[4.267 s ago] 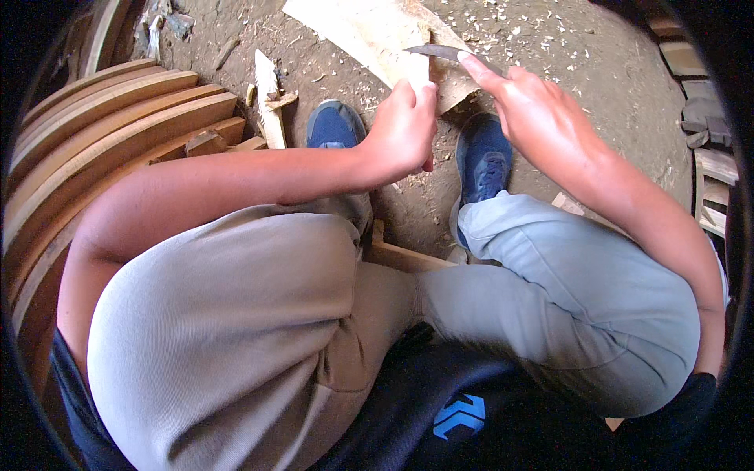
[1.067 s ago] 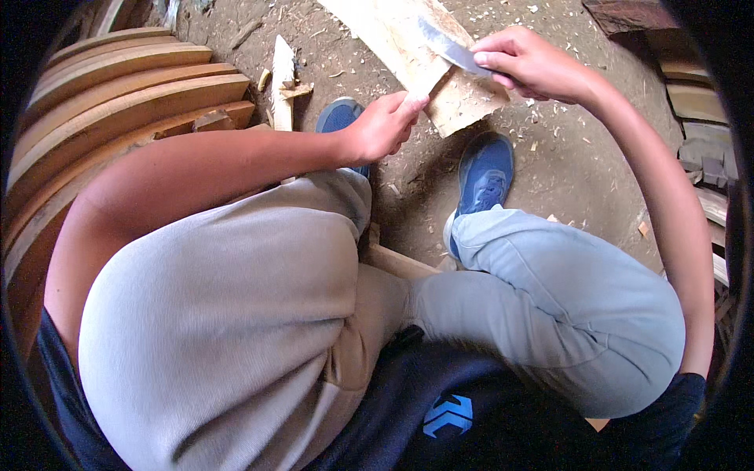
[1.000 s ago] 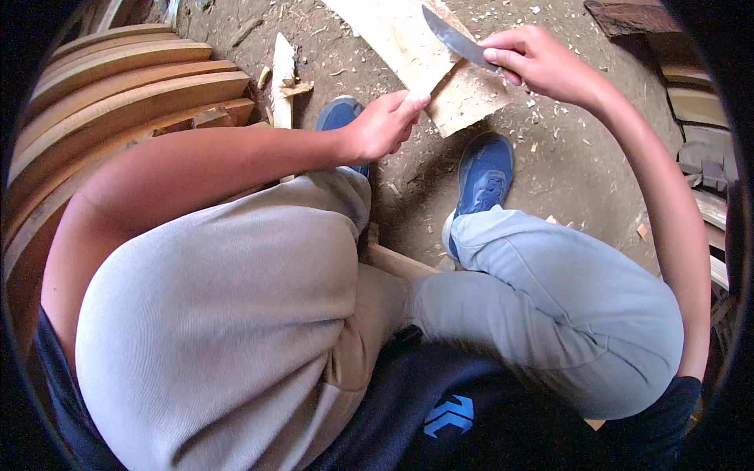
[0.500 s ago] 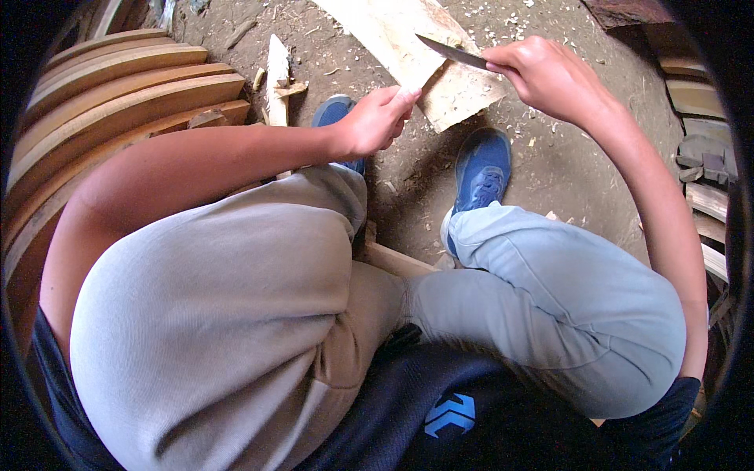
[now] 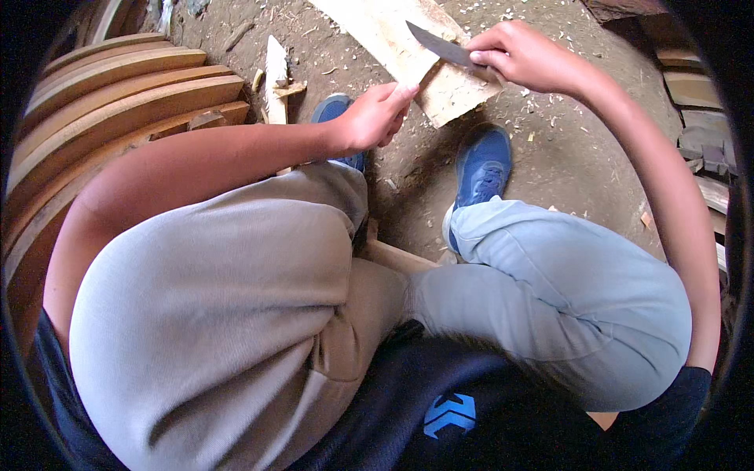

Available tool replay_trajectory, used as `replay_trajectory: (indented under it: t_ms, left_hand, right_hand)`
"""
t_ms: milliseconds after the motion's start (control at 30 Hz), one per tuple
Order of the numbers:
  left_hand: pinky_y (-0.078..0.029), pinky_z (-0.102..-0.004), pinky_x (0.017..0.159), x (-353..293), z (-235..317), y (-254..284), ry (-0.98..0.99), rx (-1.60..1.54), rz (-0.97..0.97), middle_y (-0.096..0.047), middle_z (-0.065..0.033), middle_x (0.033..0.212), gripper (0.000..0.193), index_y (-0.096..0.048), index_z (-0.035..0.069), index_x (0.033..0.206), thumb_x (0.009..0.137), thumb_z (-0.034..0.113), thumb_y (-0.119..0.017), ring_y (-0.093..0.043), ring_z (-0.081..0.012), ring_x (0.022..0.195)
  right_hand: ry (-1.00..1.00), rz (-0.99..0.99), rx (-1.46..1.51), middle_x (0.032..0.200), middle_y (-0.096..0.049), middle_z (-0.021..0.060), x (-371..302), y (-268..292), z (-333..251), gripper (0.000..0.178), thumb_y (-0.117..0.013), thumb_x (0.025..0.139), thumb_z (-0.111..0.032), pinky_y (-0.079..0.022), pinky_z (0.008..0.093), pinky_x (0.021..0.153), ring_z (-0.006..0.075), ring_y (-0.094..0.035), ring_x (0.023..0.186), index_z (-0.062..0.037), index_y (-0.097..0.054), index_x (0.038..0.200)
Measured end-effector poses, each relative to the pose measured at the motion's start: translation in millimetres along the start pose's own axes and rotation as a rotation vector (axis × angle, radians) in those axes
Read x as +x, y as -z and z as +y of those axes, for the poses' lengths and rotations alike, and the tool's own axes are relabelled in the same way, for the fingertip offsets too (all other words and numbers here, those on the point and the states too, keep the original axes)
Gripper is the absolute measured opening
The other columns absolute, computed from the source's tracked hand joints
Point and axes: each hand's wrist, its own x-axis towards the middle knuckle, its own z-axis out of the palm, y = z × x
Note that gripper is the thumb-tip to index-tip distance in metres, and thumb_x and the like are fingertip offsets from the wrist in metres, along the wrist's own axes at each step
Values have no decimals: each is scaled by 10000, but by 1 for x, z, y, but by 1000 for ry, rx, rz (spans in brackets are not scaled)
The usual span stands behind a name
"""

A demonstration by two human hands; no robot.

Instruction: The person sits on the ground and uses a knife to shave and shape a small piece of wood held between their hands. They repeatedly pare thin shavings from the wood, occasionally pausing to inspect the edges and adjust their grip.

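Note:
My right hand (image 5: 525, 56) grips a knife (image 5: 441, 45) near the top of the view, its dark blade pointing left above a pale wooden board (image 5: 452, 98). My left hand (image 5: 377, 116) is closed, thumb pressed on the fingers, at the board's near left edge. A thin pale strip of wood (image 5: 425, 72) seems to run from its fingertips; its outline blends with the board behind it. The knife's handle is mostly hidden inside my right hand. The blade tip sits just beyond the strip.
Curved wooden planks (image 5: 133, 98) are stacked at the left. A split piece of wood (image 5: 276, 78) lies by my left shoe (image 5: 334, 108). Shavings litter the dirt floor (image 5: 565, 157). More wood pieces (image 5: 695, 90) line the right side. My right shoe (image 5: 483, 161) stands below the board.
My right hand and the knife have shifted a little left and up. The left hand has barely moved.

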Motion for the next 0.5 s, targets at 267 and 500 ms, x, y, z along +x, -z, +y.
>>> replay_trajectory:
  t_ms: [267, 500]
  left_hand:
    - [-288, -269, 445, 1, 0, 0, 31, -77, -44, -391, 28, 618, 424, -457, 125, 822, 1025, 497, -457, -342, -87, 509]
    - [-230, -250, 428, 5, -2, -2, 19, -1, -17, -368, 55, 622, 398, -443, 170, 831, 1027, 516, -438, -301, -69, 492]
  right_hand:
    - [-240, -60, 311, 666, -562, 28, -4, 10, 6, 286, -545, 993, -257, -412, 278, 493, 116, -526, 533, -31, -676, 1108]
    - [-76, 112, 10, 965, -702, 202, -21, 0, -1, 284, -604, 934, -238, -530, 402, 779, 351, -686, 870, -2, -702, 1056]
